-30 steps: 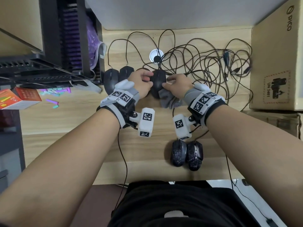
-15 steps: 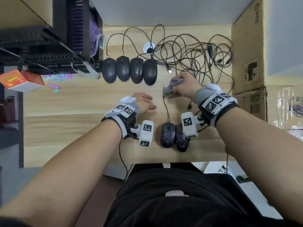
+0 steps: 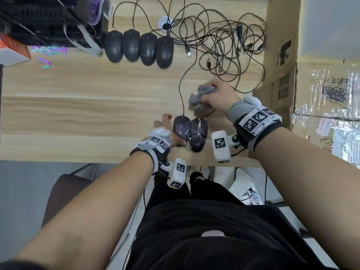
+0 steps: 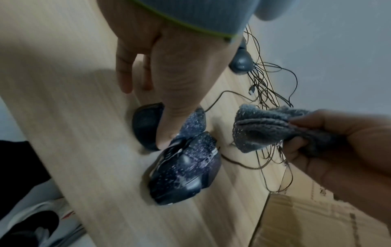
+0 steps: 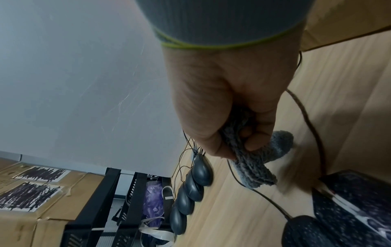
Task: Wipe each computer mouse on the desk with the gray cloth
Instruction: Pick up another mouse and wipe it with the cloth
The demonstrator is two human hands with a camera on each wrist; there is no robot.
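Four plain black mice [image 3: 138, 48] lie in a row at the back of the wooden desk [image 3: 78, 114]. Two speckled dark mice sit side by side near the front edge. My left hand [image 3: 171, 131] straddles the left speckled mouse [image 3: 181, 128]. In the left wrist view its thumb lies across that mouse [image 4: 146, 127], and the fingers [image 4: 125, 80] point straight down at the desk beyond it. The right speckled mouse [image 3: 198, 134] is untouched. My right hand [image 3: 214, 96] grips the bunched gray cloth [image 3: 202, 96] just behind the speckled pair and above the desk.
A tangle of mouse cables [image 3: 220, 45] covers the back right of the desk. Cardboard boxes [image 3: 280, 55] wall off the right side. A black rack [image 3: 48, 20] and an orange-and-white box [image 3: 11, 49] stand at the back left.
Both hands left the fourth black mouse at the back. My left hand dropped to the left speckled mouse, and my right hand carried the cloth closer to the speckled pair.
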